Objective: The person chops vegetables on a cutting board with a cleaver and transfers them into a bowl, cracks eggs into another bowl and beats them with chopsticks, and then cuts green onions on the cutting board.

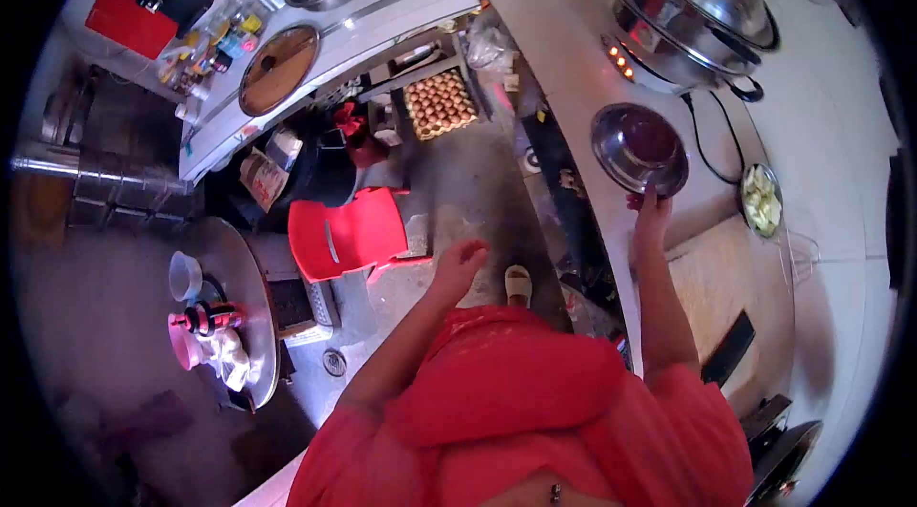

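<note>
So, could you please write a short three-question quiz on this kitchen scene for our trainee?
1. Which of the wearer's hands is at the rim of the metal bowl on the counter?
2. True or false: the eggs sit right beside that bowl.
3. Fill in the colour: the chair on the floor is ____.

Key:
1. The right hand.
2. False; the eggs are well away from it, low down.
3. Red.
</note>
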The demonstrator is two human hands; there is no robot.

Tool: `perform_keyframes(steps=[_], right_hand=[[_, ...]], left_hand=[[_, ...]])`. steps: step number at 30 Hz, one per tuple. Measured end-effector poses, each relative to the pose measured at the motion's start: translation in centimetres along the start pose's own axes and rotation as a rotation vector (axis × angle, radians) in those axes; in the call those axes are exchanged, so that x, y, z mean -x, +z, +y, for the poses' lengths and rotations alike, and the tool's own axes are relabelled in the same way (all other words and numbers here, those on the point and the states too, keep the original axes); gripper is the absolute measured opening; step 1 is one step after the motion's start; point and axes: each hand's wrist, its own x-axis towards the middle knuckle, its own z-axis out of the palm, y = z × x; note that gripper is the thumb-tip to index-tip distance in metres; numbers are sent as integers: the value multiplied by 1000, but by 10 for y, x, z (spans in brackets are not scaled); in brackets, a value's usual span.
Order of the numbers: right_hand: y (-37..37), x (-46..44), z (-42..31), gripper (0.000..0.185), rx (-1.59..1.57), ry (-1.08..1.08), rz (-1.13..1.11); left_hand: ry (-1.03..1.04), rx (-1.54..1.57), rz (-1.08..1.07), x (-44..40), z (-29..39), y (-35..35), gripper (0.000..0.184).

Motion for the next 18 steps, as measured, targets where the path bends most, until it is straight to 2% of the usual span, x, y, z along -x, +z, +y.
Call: perform_keyframes(steps=[3, 4, 7, 11, 14, 17, 18], right_hand=[[39, -2, 4, 34, 107, -295, -136], [54, 2, -8, 40, 198, -286, -199], [101, 5, -22, 43, 517, -598, -246], [164, 6, -3, 41, 567, -461, -348], [219, 23, 3, 32, 381, -71, -558], [270, 36, 32, 30, 488, 536, -715], [283, 40, 50, 30, 479, 641, -762]], left_hand=[[35, 30, 54, -12, 0, 0, 26], [7, 49, 62, -14, 4, -5, 26], [-33, 100, 104, -23, 10, -26, 28], [38, 167, 215, -41, 4, -62, 43], [5, 232, 321, -57, 15, -95, 59], [46, 440, 330, -81, 3, -133, 73], [76, 538, 317, -89, -7, -143, 78]])
